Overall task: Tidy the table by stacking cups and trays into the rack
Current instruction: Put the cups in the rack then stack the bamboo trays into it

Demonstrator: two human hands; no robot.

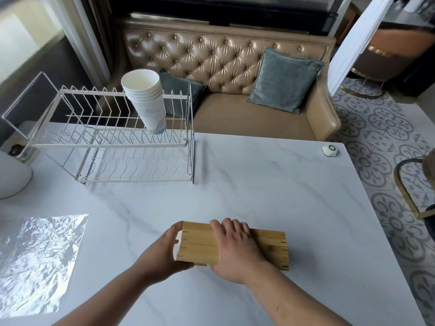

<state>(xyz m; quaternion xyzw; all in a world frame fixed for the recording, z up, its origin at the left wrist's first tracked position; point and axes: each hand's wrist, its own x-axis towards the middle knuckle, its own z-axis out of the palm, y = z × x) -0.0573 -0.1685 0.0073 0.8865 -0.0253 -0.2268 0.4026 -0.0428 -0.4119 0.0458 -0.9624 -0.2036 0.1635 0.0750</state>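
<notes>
A person's two bare hands grip a stack of light-brown wooden trays (235, 247) with finger-jointed corners, lying near the front edge of a white marble-patterned surface (270, 184), about midway along it. The left hand (166, 251) clasps the stack's left end, thumb at its near corner and fingers curled over its far corner. The right hand (235, 248) lies palm down across the top of the stack, fingers spread over its far edge and thumb at its near side.

Toward the surface's back-left corner stands a two-tier white wire dish rack (113, 140) with rows of upright dividers. Its upper tier holds a nested stack of white paper cups (147, 100) with a blue-green print, mouths up and leaning to the left, set among the dividers toward the rack's right end. The rack's lower tier holds nothing that can be made out. A clear plastic panel (30, 107) juts from the rack's left end.

A crinkled sheet of clear plastic film (37, 262) lies flat at the surface's left edge, and a rounded white object (11, 177) sits beyond it, cut off by the frame. A small white device with a dark round face (330, 150) rests near the back-right corner. Behind the surface stands a tufted tan leather sofa (235, 67) bearing two grey-blue cushions (282, 81).
</notes>
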